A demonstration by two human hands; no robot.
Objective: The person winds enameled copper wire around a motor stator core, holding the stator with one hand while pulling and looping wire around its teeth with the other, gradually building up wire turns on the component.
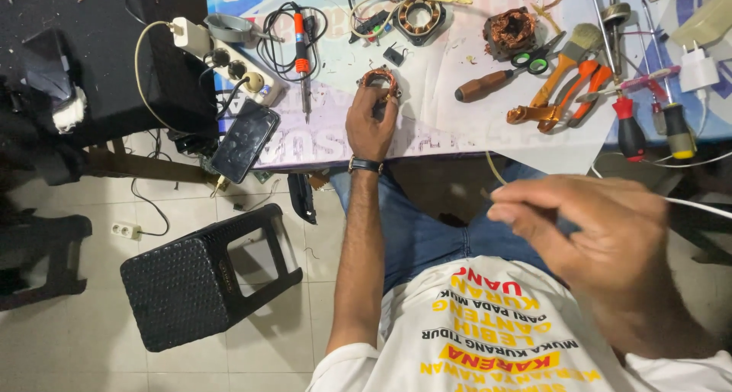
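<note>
- Small copper-wound coil [380, 80], ring-shaped with glossy reddish wire turns, sat on the desk [442, 125] near its front edge, a little left of the middle.
- Pinched at its lower rim by the left hand [370, 125], fingers curled shut around it, a dark wristwatch [365, 165] at the wrist.
- Ring appeared to lie roughly flat, opening facing upward; exact tilt and any long axis not readable.
- Right hand [602, 232] raised well off the desk, above the lap, thumb and fingertips closed on a thin pale wire [496, 171] running up toward the desk's front edge; hand blurred.
- Bare pale printed sheet around the coil, with free room to its right as far as a brown-handled screwdriver [482, 87].
- Left of the coil: orange-and-black soldering iron [303, 53], long and slim, lying roughly front to back, tip toward the front edge.
- Farther left, at the desk's left edge: white power strip [229, 64] with plugs, and a dark glossy phone [244, 140] overhanging the front-left corner.
- Toward the back edge: a round stator with copper windings [418, 17] and a lumpy copper-wound core [509, 32].
- Right side crowded: bristle brush [568, 60], orange-handled pliers [583, 91], red-handled screwdriver [629, 125].
- Below the desk: black textured plastic stool [191, 285] on pale floor tiles.
</note>
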